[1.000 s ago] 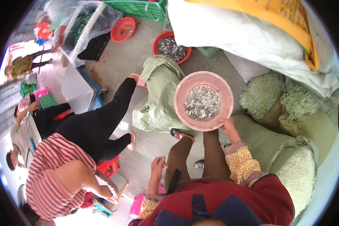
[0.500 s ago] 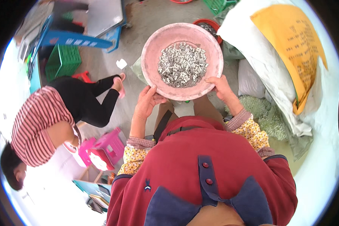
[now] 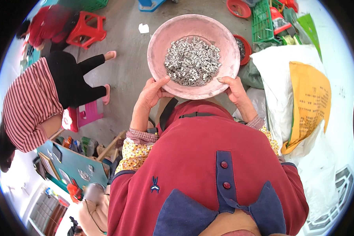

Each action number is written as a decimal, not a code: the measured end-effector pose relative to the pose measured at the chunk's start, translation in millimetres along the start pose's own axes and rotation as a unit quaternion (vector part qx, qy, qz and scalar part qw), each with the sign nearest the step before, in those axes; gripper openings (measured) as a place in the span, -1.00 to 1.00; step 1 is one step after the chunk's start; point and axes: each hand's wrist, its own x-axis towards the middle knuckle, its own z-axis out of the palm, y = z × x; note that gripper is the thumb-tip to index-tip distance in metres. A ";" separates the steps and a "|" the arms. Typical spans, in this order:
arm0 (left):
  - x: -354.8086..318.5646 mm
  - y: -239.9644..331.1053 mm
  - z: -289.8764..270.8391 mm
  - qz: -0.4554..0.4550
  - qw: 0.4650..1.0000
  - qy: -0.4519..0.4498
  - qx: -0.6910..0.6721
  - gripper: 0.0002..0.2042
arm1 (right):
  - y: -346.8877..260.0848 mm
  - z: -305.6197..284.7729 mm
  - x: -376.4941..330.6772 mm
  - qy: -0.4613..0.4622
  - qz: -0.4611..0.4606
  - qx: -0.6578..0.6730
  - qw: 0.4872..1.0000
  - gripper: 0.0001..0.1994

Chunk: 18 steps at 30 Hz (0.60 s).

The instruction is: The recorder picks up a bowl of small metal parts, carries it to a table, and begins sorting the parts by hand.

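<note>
Left hand (image 3: 150, 93) and right hand (image 3: 236, 93) pinch the near rim of a pink basin (image 3: 158, 49), thumbs on top, above a grey floor (image 3: 124, 63); small grey-white pieces (image 3: 192, 61) lie inside. Right of the basin, orange sacking (image 3: 312, 94) bearing dark print overlaps a white sack (image 3: 272, 74). Left of the basin are a striped-shirted person (image 3: 33, 106) and red stool (image 3: 88, 31).

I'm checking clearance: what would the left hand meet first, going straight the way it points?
The pink basin, which the left hand holds; beyond, probably the small pieces inside, though depth is unclear.
</note>
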 end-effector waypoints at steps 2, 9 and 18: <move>4.4 -5.9 3.0 0.006 1.000 0.017 0.005 -0.57 | -7.1 -2.3 3.6 -0.005 0.003 -0.022 1.000 -0.72; -1.5 -22.4 5.3 -0.022 0.991 0.120 -0.050 -0.67 | -30.6 1.9 27.0 -0.055 0.024 -0.077 0.995 -0.71; -19.7 -80.3 50.6 0.105 0.945 0.277 -0.138 -0.70 | -48.7 -19.4 61.4 -0.204 0.116 -0.216 0.948 -0.69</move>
